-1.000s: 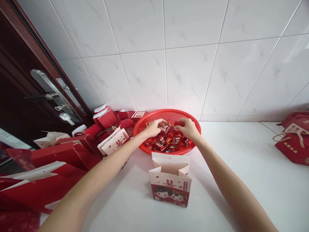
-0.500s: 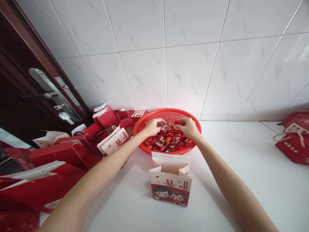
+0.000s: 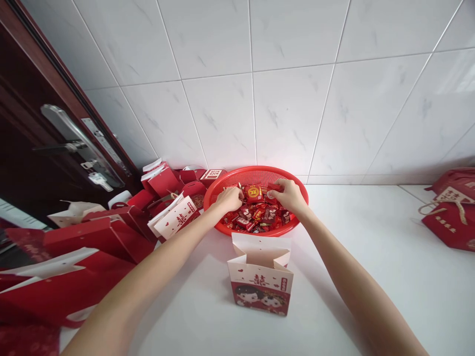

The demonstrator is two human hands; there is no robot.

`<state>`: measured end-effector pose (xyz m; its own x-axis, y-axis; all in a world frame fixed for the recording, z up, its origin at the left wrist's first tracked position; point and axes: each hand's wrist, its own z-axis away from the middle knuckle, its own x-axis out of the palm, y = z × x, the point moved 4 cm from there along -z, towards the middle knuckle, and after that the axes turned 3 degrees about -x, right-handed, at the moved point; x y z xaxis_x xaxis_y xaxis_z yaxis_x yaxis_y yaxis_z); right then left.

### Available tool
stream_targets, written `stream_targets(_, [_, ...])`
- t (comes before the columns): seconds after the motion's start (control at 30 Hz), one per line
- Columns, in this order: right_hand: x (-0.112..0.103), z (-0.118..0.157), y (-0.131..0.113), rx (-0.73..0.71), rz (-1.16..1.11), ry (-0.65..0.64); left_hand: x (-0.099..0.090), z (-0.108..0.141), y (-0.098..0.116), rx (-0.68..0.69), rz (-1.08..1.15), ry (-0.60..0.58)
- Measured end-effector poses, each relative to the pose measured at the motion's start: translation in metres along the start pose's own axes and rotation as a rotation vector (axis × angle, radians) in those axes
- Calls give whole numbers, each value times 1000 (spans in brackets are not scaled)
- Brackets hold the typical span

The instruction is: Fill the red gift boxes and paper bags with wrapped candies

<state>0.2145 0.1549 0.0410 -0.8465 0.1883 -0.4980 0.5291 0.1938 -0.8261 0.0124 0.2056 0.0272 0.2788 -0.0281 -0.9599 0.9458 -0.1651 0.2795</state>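
A red plastic basket with mesh walls holds a heap of wrapped candies, mostly red and dark brown. My left hand reaches into its left side, fingers curled down among the candies; what they grip is hidden. On the right side, my right hand pinches a red-wrapped candy. Between the hands lies a red packet with a yellow round mark. In front of the basket stands a white and red paper gift box, upright with its top open and two cartoon figures printed on it.
Many red and white gift boxes crowd the left side. Another box with a white front leans near the basket. At right sits a red bag with a rope handle. A tiled wall rises behind; a dark door stands left.
My left hand has shifted left and its fingers have curled in; the dark candy near it is no longer seen there. A yellow-marked packet now shows between the hands. My right hand stays nearly still.
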Motion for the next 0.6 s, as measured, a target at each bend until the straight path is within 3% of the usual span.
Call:
stream_targets(0.13, [0, -1, 1, -1, -37, 4, 5, -5, -9, -61, -24, -28])
stream_targets(0.37, [0, -4, 5, -4, -144, 8, -7, -32, -18, -93, -20, -32])
stream_targets(0.6, [2, -5, 10, 15, -213, -10, 6, -46, -17, -80, -43, -185])
